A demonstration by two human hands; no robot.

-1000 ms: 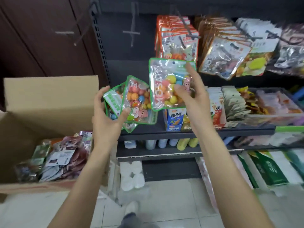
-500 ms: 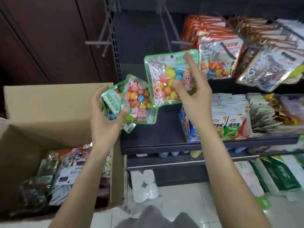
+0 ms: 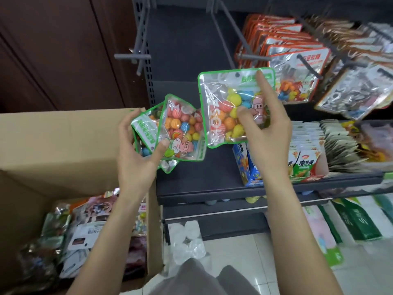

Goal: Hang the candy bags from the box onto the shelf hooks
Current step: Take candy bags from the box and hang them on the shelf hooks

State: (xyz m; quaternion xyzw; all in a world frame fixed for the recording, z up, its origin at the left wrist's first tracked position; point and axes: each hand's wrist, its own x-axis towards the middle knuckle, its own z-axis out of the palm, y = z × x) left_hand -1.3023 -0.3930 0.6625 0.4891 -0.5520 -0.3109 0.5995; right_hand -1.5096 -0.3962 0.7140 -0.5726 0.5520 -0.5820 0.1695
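Shelf (image 3: 265,186): a big dark rack with hooks up top and snack boxes on a ledge below.
Box (image 3: 63,141): a brown box on the left, with more bags inside at the bottom.
Full hooks: orange-edged bags (image 3: 297,77) already hang on the right, packed close.
Empty hook (image 3: 225,28): a grey bar that sticks out just above the raised bag; another bare one (image 3: 133,56) is further left.
Raised bag (image 3: 231,107): a green-edged candy bag held up in front of the shelf, not on a hook yet.
Right hand (image 3: 265,128): its fingers pinch the raised bag, one finger pointing up by the top edge.
Left hand (image 3: 136,150): its fingers grip a bunch of spare bags (image 3: 178,128).
Room: open dark space sits between the two bare hooks.
Might go wrong: the hole is tiny, so the hook tip could miss it and the bag could slip and fall.
Also: the spare bags could slide out of the left hand.
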